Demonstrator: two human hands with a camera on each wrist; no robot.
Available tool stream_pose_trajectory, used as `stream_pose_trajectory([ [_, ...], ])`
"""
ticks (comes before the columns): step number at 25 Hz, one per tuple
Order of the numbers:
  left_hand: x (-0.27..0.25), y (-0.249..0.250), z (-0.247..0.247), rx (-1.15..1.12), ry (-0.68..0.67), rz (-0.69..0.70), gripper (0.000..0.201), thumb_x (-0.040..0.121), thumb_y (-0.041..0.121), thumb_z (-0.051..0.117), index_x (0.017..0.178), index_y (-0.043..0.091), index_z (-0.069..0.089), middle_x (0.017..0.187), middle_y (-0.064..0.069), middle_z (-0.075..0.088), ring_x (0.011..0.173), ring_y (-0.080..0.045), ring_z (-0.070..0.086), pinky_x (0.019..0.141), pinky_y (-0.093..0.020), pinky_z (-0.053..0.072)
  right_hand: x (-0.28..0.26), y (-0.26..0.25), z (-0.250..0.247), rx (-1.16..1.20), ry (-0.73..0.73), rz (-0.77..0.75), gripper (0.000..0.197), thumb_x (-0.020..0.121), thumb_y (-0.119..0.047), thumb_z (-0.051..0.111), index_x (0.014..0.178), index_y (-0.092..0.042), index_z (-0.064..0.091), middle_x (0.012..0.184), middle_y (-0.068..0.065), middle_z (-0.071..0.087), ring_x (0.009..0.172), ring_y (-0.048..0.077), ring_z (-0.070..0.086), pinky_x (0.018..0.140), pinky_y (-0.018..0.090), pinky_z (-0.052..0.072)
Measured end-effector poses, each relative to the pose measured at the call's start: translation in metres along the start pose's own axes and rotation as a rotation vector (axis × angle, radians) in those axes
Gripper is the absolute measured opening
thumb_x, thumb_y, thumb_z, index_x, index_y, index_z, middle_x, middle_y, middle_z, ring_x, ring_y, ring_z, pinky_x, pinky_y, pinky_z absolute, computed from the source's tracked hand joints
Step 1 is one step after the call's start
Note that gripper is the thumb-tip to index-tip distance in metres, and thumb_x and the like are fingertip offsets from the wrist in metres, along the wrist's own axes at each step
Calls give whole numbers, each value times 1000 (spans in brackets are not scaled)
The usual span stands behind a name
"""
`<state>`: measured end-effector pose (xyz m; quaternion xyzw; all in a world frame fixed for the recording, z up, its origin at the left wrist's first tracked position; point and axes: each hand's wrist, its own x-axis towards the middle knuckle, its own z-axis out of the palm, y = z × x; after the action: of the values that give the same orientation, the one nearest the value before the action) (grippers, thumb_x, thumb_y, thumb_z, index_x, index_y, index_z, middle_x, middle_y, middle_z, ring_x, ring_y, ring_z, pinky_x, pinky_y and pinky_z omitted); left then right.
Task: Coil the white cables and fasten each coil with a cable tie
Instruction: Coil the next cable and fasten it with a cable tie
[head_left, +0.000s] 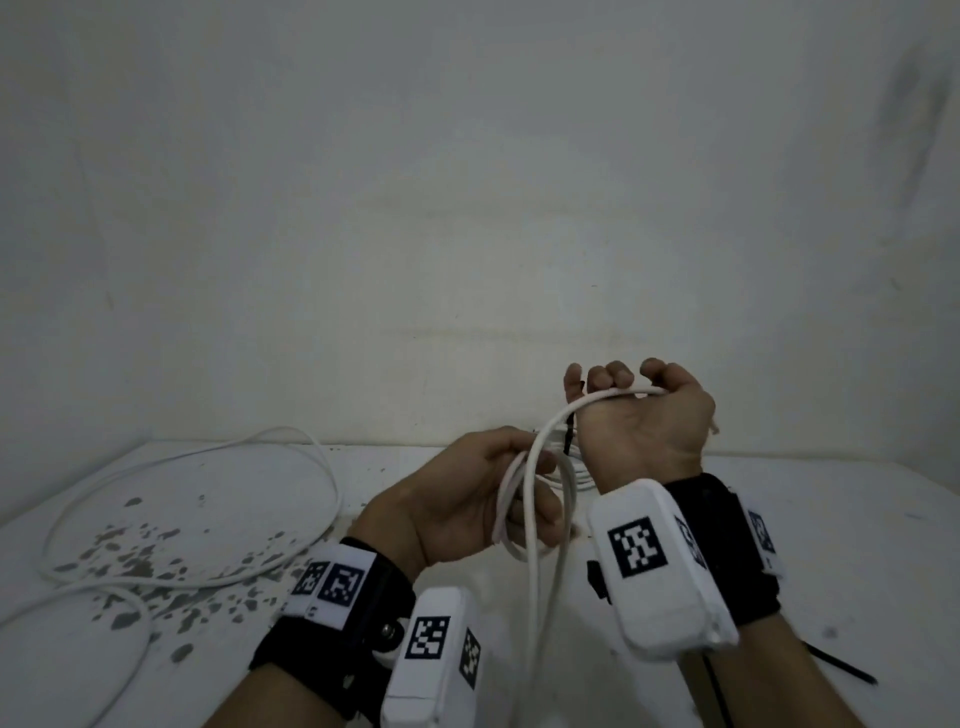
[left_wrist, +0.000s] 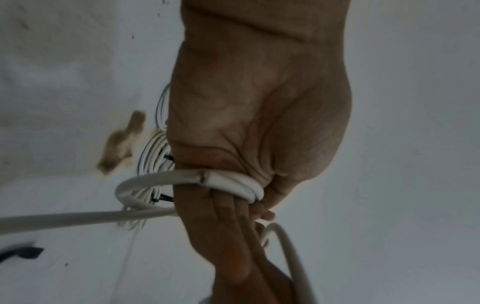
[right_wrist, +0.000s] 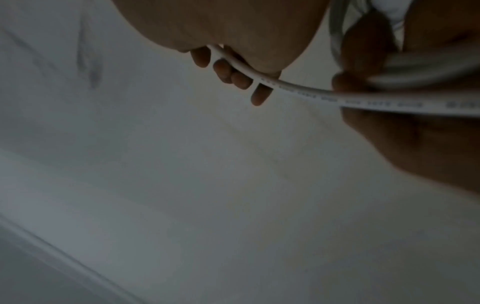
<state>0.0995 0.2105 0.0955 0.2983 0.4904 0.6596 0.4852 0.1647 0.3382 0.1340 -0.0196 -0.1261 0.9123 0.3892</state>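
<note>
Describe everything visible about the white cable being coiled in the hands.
The white cable is round, smooth and plastic-looking, with faint grey print along its jacket in the right wrist view. The left hand grips several loops of it, held above the table. One strand rises from there to the raised right hand, whose curled fingers hold it. Its loose remainder lies in wide loops on the table at left. No tie is on this coil yet.

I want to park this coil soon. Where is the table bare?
Right of the right hand, bordered by the wall and a black cable tie, the table is bare. The left is crowded with loose white cable.
</note>
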Motion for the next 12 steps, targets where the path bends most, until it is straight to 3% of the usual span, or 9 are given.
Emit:
stream_pose_trajectory([
  [2, -1, 3, -2, -29, -42, 12, 25, 90, 28, 42, 72, 12, 50, 46, -5, 50, 32, -13, 40, 36, -18, 33, 8, 2, -7, -171, 77, 4, 20, 94, -28, 44, 78, -20, 51, 69, 3, 44, 62, 20, 41, 78, 40, 50],
  [4, 1, 5, -6, -49, -62, 27, 20, 89, 28, 40, 73, 17, 43, 43, 2, 41, 31, -8, 29, 37, -19, 20, 12, 6, -13, -528, 136, -33, 27, 100, -38, 40, 84, -21, 53, 66, 0, 42, 56, 16, 37, 60, 30, 40],
  [6, 3, 8, -13, -118, -30, 56, 19, 90, 25, 37, 72, 18, 40, 41, 5, 36, 31, -7, 28, 35, -20, 21, 16, 8, -16, -737, 129, -13, 36, 105, -44, 33, 85, -17, 47, 52, -3, 33, 42, 13, 26, 49, 26, 25],
  [8, 5, 10, -21, -188, 5, 79, 20, 89, 23, 38, 69, 17, 40, 38, 5, 32, 28, -7, 28, 32, -19, 21, 16, 8, -16, -692, 108, 147, 41, 106, -44, 33, 80, -15, 42, 45, -3, 30, 34, 13, 25, 45, 25, 25],
  [10, 8, 12, -28, -175, 50, 87, 25, 90, 23, 37, 67, 17, 41, 37, 6, 29, 26, -7, 26, 32, -19, 18, 14, 5, -15, -677, 50, 332, 47, 103, -51, 37, 74, -14, 42, 46, 0, 38, 34, 15, 32, 40, 22, 30],
  [12, 9, 14, -35, -114, 123, 91, 32, 95, 24, 33, 65, 18, 40, 37, 7, 27, 26, -7, 24, 33, -19, 16, 4, 1, -9, -918, -116, 477, 52, 96, -58, 44, 68, -14, 48, 49, 0, 37, 35, 15, 30, 38, 19, 25],
])
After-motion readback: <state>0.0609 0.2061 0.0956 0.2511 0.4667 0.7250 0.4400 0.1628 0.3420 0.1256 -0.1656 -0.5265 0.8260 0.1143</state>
